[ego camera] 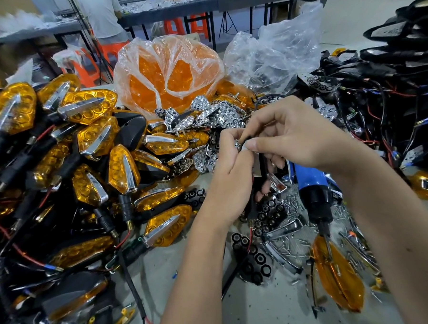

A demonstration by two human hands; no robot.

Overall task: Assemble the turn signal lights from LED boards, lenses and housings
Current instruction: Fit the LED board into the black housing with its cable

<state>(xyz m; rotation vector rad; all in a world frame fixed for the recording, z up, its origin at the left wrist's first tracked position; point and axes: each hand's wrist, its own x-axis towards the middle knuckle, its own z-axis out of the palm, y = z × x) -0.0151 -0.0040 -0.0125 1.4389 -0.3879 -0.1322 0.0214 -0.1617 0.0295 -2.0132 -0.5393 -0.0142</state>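
Two bare forearms are reaching in from the near edge, angling upward and meeting over the middle of the table [278,314]. The left hand [229,171] is rising with its back toward the camera, wrist bent slightly, fingers curling round a small part and its dark lead, which is hanging down below the palm toward the table. The right hand [291,135] is coming in from the right, knuckles up, thumb and forefinger pinching narrowly on the same small chrome piece [239,145] right where the two hands are touching; what exactly that piece is cannot be told, since the fingers are hiding most of it. Just below and right of the hands a blue electric screwdriver [310,184] is lying on scattered screws [297,207], its tip pointing toward a loose amber lens [338,274] near the right forearm. Black hexagon-celled boards [252,259] are lying between the forearms. On the left a big heap of finished amber turn signals [88,153] with black stems is spreading out. Beyond the hands chrome reflectors [205,112] are piling up, and farther still a clear bag of orange lenses [168,75] is standing. At the far right, black housings with wires [390,90] are tangling together.
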